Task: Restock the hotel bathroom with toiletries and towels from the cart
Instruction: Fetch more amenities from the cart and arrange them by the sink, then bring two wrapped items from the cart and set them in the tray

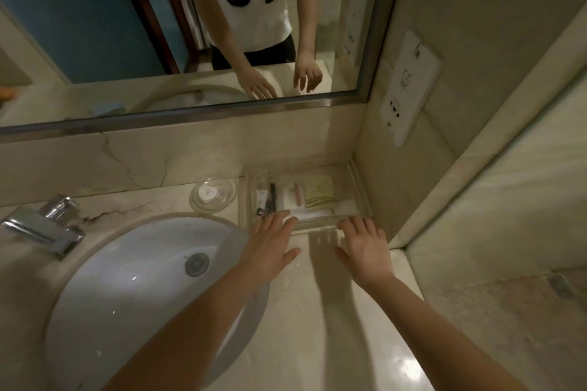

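Tray of toiletries lies on the surface at 12 o'clock from both grips, long axis 9 to 3; left grip is flat, right grip loosely bent, both at its near rim, holding nothing.

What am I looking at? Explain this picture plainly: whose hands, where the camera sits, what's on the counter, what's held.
There is no machine here. A person works with bare hands, and the one picture comes from a camera worn on their head, looking down. The mirror shows their reflection. The left hand lies with straight fingers on the front left corner of a clear tray that holds small toiletries, among them a pale yellow packet. The right hand touches the tray's front rim; whether it grips is unclear. Neither hand carries anything. Left of the tray sits a glass soap dish with a wrapped soap, then the sink and chrome faucet.
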A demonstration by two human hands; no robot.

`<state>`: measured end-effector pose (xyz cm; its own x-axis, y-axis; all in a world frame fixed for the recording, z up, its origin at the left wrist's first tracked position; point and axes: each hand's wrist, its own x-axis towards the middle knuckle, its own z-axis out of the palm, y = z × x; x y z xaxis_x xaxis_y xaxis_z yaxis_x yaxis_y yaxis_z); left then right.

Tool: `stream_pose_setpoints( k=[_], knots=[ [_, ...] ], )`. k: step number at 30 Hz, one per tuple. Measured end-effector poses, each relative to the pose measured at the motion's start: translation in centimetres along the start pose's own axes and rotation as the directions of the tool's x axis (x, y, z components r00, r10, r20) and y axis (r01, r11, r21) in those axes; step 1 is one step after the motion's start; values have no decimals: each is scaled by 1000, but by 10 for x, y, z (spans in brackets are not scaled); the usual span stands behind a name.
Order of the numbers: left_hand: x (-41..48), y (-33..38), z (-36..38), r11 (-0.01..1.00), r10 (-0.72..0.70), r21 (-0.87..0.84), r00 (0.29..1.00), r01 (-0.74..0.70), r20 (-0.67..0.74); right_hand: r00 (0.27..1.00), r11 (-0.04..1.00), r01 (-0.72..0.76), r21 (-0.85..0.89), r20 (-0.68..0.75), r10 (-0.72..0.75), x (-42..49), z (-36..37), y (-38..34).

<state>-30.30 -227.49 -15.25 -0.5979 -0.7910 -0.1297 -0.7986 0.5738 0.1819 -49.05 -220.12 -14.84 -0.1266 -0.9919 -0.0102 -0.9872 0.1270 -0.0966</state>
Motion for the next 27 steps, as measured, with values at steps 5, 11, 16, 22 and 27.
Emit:
stream_pose_setpoints(
  k=[5, 11, 16, 22, 27],
  knots=[
    [-21, 19, -31, 982, 187, 8, 982, -187, 33, 998, 998, -69, 6, 5, 69, -39, -27, -8],
    [-46, 41, -77, 908, 417, -4, 900, -420, 129, 973, 973, -229, -25, 29, 230, -96, -74, -23],
    [-84, 67, -132, 818, 555, 43, 808, -573, 200, 928, 928, -369, -55, 33, 371, -160, -118, -43],
    [-134, 107, -179, 636, 744, 110, 644, -764, 175, 855, 851, -518, -86, -38, 517, -253, -167, -73],
    [-196, 159, -186, 417, 868, 151, 442, -896, 225, 790, 776, -612, -155, -68, 609, -338, -201, -106]
  ],
)
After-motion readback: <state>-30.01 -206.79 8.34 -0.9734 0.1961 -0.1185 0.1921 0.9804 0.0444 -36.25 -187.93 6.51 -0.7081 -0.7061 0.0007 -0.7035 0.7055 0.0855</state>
